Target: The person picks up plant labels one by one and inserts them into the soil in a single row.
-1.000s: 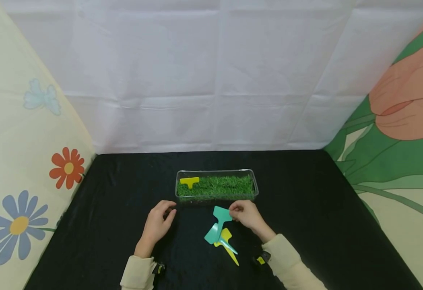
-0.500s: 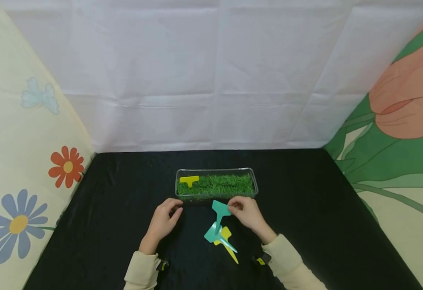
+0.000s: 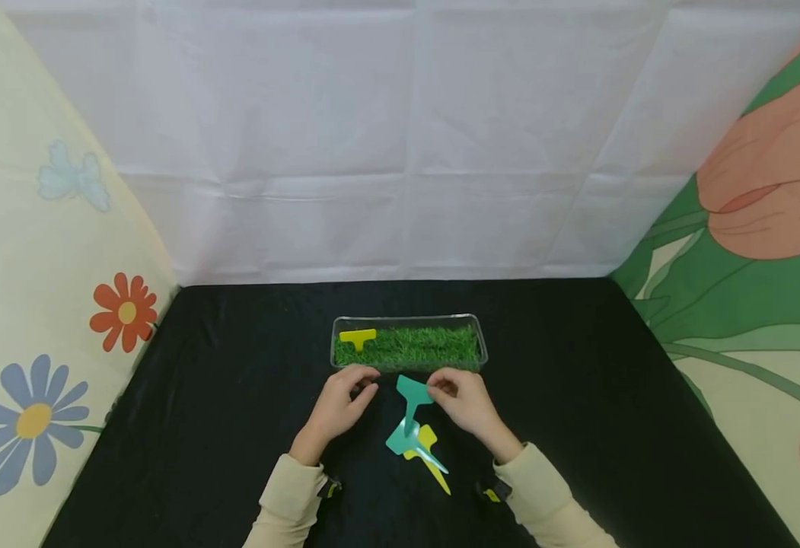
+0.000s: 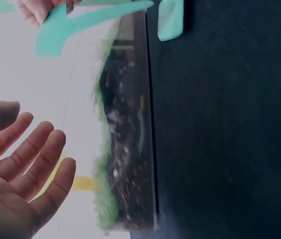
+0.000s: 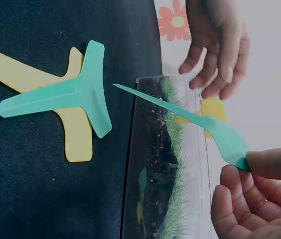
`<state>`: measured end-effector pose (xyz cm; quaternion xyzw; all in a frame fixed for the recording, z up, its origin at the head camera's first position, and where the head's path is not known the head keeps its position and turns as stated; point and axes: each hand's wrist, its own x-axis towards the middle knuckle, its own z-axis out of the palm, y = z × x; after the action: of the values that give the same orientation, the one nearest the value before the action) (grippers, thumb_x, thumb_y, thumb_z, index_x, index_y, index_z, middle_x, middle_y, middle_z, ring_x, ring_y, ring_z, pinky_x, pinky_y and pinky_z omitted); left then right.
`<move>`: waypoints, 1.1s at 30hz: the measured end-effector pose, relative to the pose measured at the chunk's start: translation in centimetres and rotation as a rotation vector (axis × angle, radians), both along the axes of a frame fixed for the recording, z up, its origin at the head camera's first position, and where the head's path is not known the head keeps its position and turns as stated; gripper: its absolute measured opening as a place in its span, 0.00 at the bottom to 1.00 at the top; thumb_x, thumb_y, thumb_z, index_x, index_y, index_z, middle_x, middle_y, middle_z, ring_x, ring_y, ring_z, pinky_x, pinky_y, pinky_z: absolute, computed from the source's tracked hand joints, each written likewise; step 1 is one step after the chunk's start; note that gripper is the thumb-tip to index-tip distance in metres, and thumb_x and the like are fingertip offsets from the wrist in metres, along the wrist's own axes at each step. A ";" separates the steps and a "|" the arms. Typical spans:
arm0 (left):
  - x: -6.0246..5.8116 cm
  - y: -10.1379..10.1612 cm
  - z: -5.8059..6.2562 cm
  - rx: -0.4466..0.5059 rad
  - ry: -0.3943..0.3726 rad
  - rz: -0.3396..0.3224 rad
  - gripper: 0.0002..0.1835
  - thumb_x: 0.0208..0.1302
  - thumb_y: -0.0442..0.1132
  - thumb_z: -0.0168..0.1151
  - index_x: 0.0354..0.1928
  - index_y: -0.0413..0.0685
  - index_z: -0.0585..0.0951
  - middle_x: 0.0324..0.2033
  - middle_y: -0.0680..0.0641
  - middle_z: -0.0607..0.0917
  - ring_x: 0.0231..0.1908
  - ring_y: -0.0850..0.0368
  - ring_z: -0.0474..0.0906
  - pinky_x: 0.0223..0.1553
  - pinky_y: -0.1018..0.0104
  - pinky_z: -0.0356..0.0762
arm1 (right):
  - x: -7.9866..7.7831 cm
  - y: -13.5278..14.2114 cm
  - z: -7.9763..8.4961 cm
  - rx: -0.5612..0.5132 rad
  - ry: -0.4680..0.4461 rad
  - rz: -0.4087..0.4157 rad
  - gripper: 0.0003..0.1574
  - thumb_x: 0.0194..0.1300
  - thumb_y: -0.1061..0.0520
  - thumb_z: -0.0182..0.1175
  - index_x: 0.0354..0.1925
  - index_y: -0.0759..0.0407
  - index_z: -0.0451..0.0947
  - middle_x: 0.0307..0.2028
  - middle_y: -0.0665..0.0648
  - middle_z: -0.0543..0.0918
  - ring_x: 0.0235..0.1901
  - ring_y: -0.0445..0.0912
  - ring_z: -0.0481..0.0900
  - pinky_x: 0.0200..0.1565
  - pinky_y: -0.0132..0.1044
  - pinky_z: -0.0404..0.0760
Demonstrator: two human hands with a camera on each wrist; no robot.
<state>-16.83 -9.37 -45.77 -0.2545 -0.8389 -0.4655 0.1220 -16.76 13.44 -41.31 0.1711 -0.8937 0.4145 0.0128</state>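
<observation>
Between thumb and fingers, my right hand [image 3: 466, 401] pinches one end of the wide head of a teal T-shaped plant label [image 3: 413, 392]. Its pointed stem hangs down toward the table in the head view. My left hand [image 3: 339, 403] is just left of that label, fingers loosely bent and holding nothing, as the left wrist view shows. Below lie a second teal plant label [image 5: 56, 98] and, crossed under it, a yellow plant label [image 5: 78, 134]. Behind the hands stands a clear tray [image 3: 485, 352] of green grass [image 3: 420, 346] over dark soil [image 5: 153, 149].
Another yellow plant label [image 3: 358, 338] stands upright in the grass at the tray's left end. A black cloth [image 3: 578, 396] covers the table. White fabric [image 3: 400, 152] hangs behind, with flower-printed panels on both sides.
The right hand has lifted the teal plant label slightly off the pile, toward the tray. The left hand has moved right, closer to that label.
</observation>
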 end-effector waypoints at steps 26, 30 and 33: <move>-0.3 2.7 0.9 0.074 0.031 -0.105 0.03 0.60 0.28 0.58 0.34 0.41 0.78 0.30 0.48 0.79 0.28 0.59 0.75 0.31 0.69 0.74 | 0.7 -0.2 0.4 0.011 0.156 0.067 0.07 0.54 0.68 0.63 0.29 0.57 0.79 0.25 0.49 0.79 0.22 0.37 0.74 0.26 0.31 0.74; -0.3 2.7 1.2 0.068 0.034 -0.125 0.03 0.60 0.28 0.57 0.34 0.42 0.77 0.30 0.48 0.79 0.28 0.60 0.74 0.31 0.69 0.74 | 0.7 -0.2 0.4 0.016 0.187 0.103 0.06 0.53 0.68 0.64 0.30 0.59 0.79 0.28 0.51 0.80 0.24 0.39 0.76 0.28 0.31 0.76; -0.2 2.7 1.5 0.058 0.040 -0.134 0.04 0.60 0.27 0.57 0.34 0.43 0.77 0.30 0.48 0.79 0.29 0.59 0.74 0.31 0.69 0.74 | 0.7 -0.3 0.5 0.028 0.205 0.138 0.07 0.52 0.67 0.65 0.33 0.60 0.79 0.30 0.52 0.80 0.27 0.42 0.77 0.30 0.34 0.77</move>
<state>-17.04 -6.66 -44.28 -0.3155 -0.8035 -0.4916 0.1146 -16.09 13.18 -40.78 0.2739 -0.8795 0.3823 0.0732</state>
